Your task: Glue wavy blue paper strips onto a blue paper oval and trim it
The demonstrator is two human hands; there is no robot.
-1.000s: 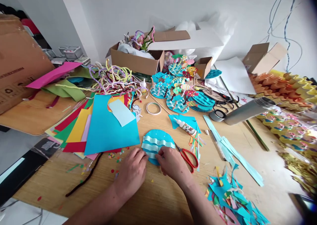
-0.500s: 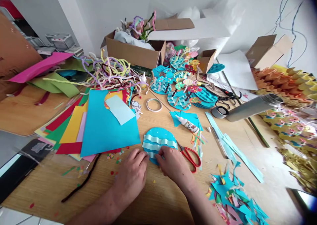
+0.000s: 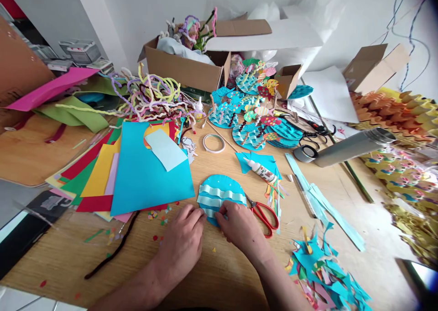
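Note:
A round blue paper disc [image 3: 223,182] lies on the table with wavy pale-blue paper strips [image 3: 222,194] running across it. At its lower left edge my left hand [image 3: 185,233] is closed, fingertips pinched at one end of the lowest pale strip [image 3: 209,213]. My right hand [image 3: 239,222] is closed too, its curled thumb and fingers pressing that strip over the disc's lower part. My right fingers cover much of the strip and the disc's bottom. Red-handled scissors [image 3: 265,217] lie just right of the disc, and a glue bottle [image 3: 260,170] rests on blue scraps beyond.
Coloured sheets [image 3: 150,178] are stacked at left, below a pile of pipe cleaners [image 3: 150,94]. Finished blue discs [image 3: 249,135] lie behind. To the right are a steel flask [image 3: 352,147], cut pale strips [image 3: 337,215] and paper scraps [image 3: 321,265].
Both hands stay almost in place at the lower strip, with only slight finger movement. The whole view has shifted a little.

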